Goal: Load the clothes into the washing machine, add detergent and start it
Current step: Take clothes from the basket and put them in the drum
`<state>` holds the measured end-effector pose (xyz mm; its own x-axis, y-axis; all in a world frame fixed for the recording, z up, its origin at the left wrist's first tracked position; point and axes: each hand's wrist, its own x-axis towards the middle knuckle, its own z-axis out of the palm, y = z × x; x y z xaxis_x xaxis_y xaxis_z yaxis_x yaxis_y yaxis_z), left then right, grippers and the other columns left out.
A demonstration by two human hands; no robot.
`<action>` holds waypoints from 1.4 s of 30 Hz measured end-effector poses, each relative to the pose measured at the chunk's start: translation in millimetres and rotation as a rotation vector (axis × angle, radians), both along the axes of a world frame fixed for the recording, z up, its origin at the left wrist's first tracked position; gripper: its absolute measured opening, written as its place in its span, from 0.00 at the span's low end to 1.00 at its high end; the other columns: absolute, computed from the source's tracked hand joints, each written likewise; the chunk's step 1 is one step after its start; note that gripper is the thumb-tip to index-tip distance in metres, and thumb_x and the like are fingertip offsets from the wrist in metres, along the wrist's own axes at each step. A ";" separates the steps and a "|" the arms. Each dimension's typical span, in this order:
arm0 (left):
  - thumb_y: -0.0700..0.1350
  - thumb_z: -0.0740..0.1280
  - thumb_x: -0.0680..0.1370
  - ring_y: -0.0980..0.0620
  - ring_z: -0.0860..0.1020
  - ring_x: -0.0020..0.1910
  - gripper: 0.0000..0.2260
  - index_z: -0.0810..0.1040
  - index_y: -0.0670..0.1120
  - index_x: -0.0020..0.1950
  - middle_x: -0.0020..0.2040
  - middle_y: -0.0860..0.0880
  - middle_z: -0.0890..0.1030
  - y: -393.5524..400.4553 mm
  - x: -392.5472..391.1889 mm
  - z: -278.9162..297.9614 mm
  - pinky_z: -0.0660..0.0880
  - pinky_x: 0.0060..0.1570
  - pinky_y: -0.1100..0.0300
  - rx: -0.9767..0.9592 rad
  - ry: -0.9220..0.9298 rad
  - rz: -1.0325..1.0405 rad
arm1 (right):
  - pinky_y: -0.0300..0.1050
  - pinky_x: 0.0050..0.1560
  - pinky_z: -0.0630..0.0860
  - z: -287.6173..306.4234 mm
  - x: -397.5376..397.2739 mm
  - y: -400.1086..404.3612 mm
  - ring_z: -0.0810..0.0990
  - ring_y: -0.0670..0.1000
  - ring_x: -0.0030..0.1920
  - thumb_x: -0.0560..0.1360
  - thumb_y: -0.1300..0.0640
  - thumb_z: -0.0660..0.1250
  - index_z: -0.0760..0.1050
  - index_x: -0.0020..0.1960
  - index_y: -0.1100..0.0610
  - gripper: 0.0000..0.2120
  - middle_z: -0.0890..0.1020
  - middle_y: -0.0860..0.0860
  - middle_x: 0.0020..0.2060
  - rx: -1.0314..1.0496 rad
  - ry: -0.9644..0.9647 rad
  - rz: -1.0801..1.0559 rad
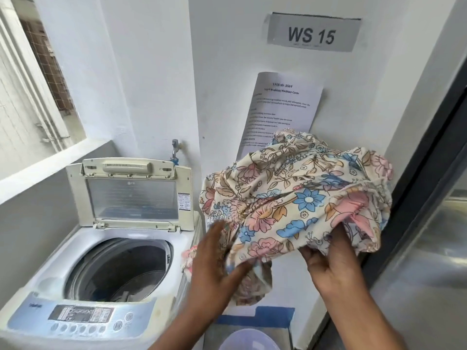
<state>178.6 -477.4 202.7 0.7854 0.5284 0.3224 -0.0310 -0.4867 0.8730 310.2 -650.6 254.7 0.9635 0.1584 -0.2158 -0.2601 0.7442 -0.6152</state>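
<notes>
Laundry workstation
A washer [111,251] stands open; above-right of it hang a "WS 15" sign [313,32] and task sheet [280,109].

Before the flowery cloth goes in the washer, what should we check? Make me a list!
1. Washer lid up: ok, it stands open.
2. Drum has room: ok, it looks mostly empty; the dark bottom is hard to read.
3. Flowery cloth held: ok, right hand grips it, left hand touches it with straight fingers.
4. Cloth over the drum: not ok, it is to the right of the machine.
5. Loose ends clear: cannot tell, part hangs low.
6. Detergent nearby: cannot tell, none in view.
</notes>
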 end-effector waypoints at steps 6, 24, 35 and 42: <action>0.60 0.76 0.72 0.43 0.85 0.56 0.31 0.72 0.53 0.73 0.63 0.46 0.85 9.1 -15.1 -17.9 0.79 0.53 0.45 -0.994 0.088 -0.128 | 0.51 0.47 0.86 -10.1 -13.6 23.3 0.88 0.51 0.53 0.82 0.54 0.66 0.83 0.59 0.50 0.09 0.89 0.49 0.54 0.061 0.022 0.217; 0.44 0.86 0.46 0.34 0.86 0.51 0.39 0.87 0.39 0.57 0.56 0.33 0.85 220.2 -106.8 -27.6 0.78 0.56 0.31 -1.220 -0.459 -0.104 | 0.58 0.58 0.84 -43.3 -39.5 143.6 0.83 0.64 0.63 0.48 0.48 0.90 0.82 0.66 0.55 0.48 0.84 0.61 0.63 -0.118 -0.469 0.760; 0.34 0.68 0.58 0.37 0.87 0.48 0.30 0.83 0.40 0.62 0.54 0.36 0.87 420.2 -147.8 -58.0 0.86 0.43 0.42 -1.155 -0.253 -0.154 | 0.67 0.58 0.82 -73.9 -96.9 338.6 0.85 0.66 0.60 0.54 0.34 0.85 0.83 0.64 0.53 0.43 0.85 0.63 0.61 -0.436 -0.356 0.685; 0.36 0.72 0.56 0.50 0.87 0.47 0.37 0.74 0.40 0.67 0.49 0.48 0.88 506.8 -144.6 -109.0 0.83 0.46 0.55 -0.803 0.184 -0.116 | 0.55 0.42 0.86 -133.7 -111.5 416.1 0.89 0.61 0.44 0.84 0.44 0.59 0.82 0.57 0.58 0.20 0.89 0.59 0.44 -0.747 -0.117 0.386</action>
<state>34.1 29.4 93.6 0.8523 0.4555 -0.2573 0.1347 0.2841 0.9493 198.6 -234.5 121.0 0.8940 0.3359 -0.2967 -0.3164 0.0043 -0.9486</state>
